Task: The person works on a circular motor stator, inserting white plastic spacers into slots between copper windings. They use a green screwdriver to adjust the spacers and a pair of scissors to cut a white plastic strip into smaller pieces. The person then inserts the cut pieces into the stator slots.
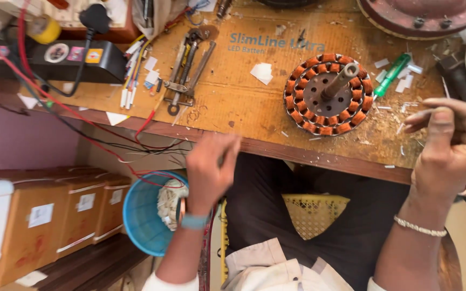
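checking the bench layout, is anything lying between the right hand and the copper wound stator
Nothing visible does. Between the right hand and the copper wound stator the cardboard-covered bench shows only small white scraps and debris. The green screwdriver lies off to the side, above that line.

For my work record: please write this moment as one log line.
left hand: raised at bench edge, blurred | right hand: raised, fingers curled | stator: on bench, untouched | screwdriver: beside stator

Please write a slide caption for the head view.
Both hands, left and right, raised beside a copper-wound stator on a cardboard-covered bench.
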